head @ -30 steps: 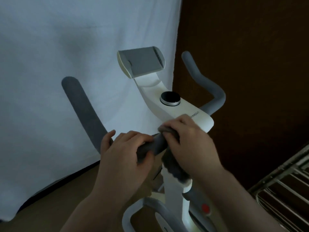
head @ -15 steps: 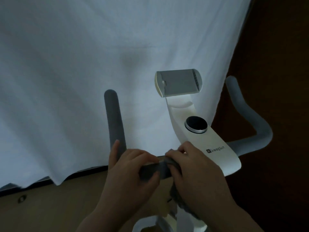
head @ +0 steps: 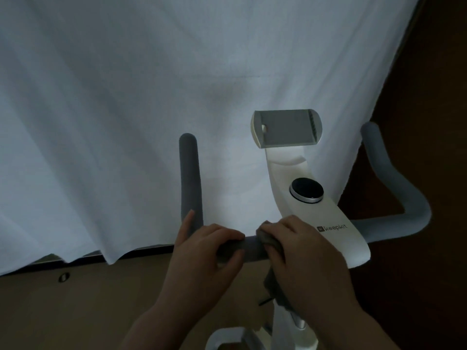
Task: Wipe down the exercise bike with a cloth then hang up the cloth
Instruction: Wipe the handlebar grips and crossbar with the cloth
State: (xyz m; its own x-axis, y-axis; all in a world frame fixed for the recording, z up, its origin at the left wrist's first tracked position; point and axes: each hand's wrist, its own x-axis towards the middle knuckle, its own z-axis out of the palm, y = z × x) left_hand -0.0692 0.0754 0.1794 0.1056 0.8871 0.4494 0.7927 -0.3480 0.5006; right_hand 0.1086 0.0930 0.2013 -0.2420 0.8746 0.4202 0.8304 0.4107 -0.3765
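White sheeting (head: 126, 122) hangs in soft folds across most of the background, its lower edge ending just above a tan floor (head: 75, 311), while a dark brown wall (head: 442, 72) fills the right side. Against this stands the exercise bike (head: 328, 236), white-bodied, with a grey padded handlebar (head: 252, 246) running crosswise and turning up into two horns: the left horn (head: 190, 178) stands nearly upright in front of the sheeting, and the right horn (head: 394, 183) curves up before the dark wall. On the white console sit a tilted grey device holder (head: 286, 128) at the top, a round black knob with a silver rim (head: 306, 191) below it, and the printed word "keepkit" near the lower edge. Both hands are on the crossbar left of the console. The left hand (head: 204, 253) is wrapped around the bar, fingers curled over the top and thumb raised along the base of the left horn. The right hand (head: 303, 256) grasps the grey cloth (head: 267, 239), pressing it around the bar just beside the console, with more of the cloth trailing down beneath the palm beside the white stem. A small round fitting (head: 64, 276) shows in the floor at the left.
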